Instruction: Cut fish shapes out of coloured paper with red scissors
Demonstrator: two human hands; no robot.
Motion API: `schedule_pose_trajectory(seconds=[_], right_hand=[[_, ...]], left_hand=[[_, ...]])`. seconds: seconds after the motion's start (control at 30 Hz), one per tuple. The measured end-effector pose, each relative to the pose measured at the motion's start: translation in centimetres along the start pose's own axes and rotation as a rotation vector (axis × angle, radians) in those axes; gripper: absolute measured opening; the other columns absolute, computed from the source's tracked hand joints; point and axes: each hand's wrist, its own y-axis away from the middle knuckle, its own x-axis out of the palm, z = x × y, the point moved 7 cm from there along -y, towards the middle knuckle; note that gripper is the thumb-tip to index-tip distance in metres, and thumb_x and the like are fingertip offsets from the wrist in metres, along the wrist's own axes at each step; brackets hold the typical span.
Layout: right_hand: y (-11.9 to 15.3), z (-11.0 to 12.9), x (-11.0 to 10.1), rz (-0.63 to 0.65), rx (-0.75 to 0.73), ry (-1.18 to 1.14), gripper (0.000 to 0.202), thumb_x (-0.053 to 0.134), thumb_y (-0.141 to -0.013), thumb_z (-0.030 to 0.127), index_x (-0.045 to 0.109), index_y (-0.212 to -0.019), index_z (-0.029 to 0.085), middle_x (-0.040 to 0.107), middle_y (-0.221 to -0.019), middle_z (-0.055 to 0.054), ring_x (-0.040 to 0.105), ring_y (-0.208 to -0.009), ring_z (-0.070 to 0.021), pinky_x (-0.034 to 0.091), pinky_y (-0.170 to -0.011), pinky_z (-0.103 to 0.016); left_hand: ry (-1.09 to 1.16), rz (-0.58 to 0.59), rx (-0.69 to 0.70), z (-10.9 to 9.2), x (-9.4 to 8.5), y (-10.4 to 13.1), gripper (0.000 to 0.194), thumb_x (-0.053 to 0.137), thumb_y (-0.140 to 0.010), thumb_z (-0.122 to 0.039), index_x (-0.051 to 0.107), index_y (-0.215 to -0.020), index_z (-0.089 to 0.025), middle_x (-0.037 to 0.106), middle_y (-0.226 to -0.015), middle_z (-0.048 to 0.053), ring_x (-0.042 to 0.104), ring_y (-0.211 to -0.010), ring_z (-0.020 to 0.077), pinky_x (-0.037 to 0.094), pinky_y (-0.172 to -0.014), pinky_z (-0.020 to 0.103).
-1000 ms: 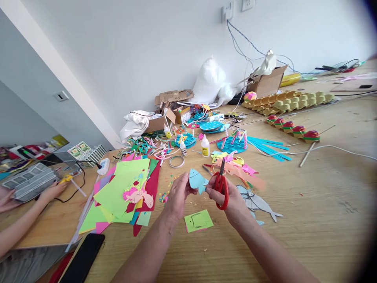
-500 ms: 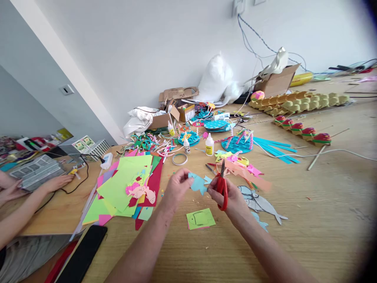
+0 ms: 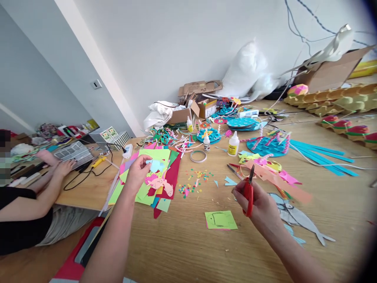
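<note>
Spreading across most of the lower view: wooden table [image 3: 176,251], with a stack of coloured paper [image 3: 154,152] on the left side. Left hand [image 3: 139,173] is over the stack; right hand [image 3: 262,204] is well apart, above the table near the green card [image 3: 220,220] with a fish drawn on it. Right hand is wrapped round the handles of red scissors [image 3: 249,197], blades pointing away and looking together. Left thumb and fingertips are pinching the blue paper fish [image 3: 155,166], near the pink paper fish [image 3: 167,188]; can't tell if the blue one touches the pile.

Handling, judged: fish very light, thin, bendy, not slippery, easily creased or torn at the narrow tail. Best hold is a light pinch on the body edge. Scissors stiff, a bit heavier; hold by the handle loops.

Vs. half a second ago: fish and left hand were beside the scissors, now out over the stack. Hands farther apart. View swung left; more of the co-worker [image 3: 20,220] shows.
</note>
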Motion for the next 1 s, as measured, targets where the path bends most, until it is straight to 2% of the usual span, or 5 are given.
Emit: schedule_pose_trajectory(seconds=[0.3, 0.5, 0.63, 0.73, 1.0], right_hand=[[-0.2, 0.2, -0.5, -0.023, -0.032, 0.107, 0.015, 0.056, -0.074, 0.035, 0.050, -0.073, 0.022, 0.055, -0.060, 0.001, 0.048, -0.048, -0.0137, 0.040, -0.046, -0.026], [-0.5, 0.5, -1.5, -0.097, -0.030, 0.154, 0.013, 0.058, -0.074, 0.032, 0.050, -0.072, 0.021, 0.056, -0.062, 0.002, 0.049, -0.050, -0.0133, 0.040, -0.048, -0.025], [-0.4, 0.9, -3.1, -0.226, -0.056, 0.070, 0.013, 0.061, -0.075, 0.031, 0.052, -0.074, 0.021, 0.056, -0.064, 0.002, 0.048, -0.051, -0.0124, 0.041, -0.048, -0.025], [-0.3, 1.2, -4.5, -0.347, -0.089, 0.022, 0.012, 0.062, -0.074, 0.029, 0.053, -0.073, 0.021, 0.055, -0.065, 0.002, 0.049, -0.053, -0.0128, 0.041, -0.049, -0.025], [-1.0, 0.7, -7.7, -0.545, -0.067, -0.012, 0.014, 0.065, -0.070, 0.028, 0.055, -0.072, 0.020, 0.057, -0.064, 0.001, 0.052, -0.054, -0.0143, 0.042, -0.049, -0.026]], left_hand=[[-0.443, 0.112, -0.078, 7.1, 0.7, -0.8, 0.013, 0.053, -0.061, -0.014, 0.062, -0.068, -0.020, 0.053, -0.055, -0.003, 0.053, -0.057, 0.0171, 0.040, -0.057, 0.027], [-0.532, 0.190, 0.087, 2.1, 4.7, 2.2, 0.020, 0.055, -0.071, -0.019, 0.064, -0.089, -0.021, 0.061, -0.103, 0.008, 0.051, -0.108, 0.0263, 0.036, -0.097, 0.039], [-0.468, 0.786, 0.334, -3.1, 14.4, 9.7, 0.028, 0.056, -0.077, -0.023, 0.059, -0.105, -0.022, 0.060, -0.112, 0.006, 0.054, -0.107, 0.0209, 0.041, -0.094, 0.034], [-0.572, 0.938, 0.426, -4.8, 18.5, 12.9, 0.034, 0.061, -0.076, -0.026, 0.056, -0.109, -0.016, 0.058, -0.114, 0.011, 0.051, -0.110, 0.0247, 0.040, -0.095, 0.038], [-0.603, 1.045, 0.415, -4.6, 20.6, 13.1, 0.026, 0.062, -0.075, -0.033, 0.056, -0.095, -0.017, 0.058, -0.105, 0.008, 0.051, -0.101, 0.0239, 0.041, -0.087, 0.034]])
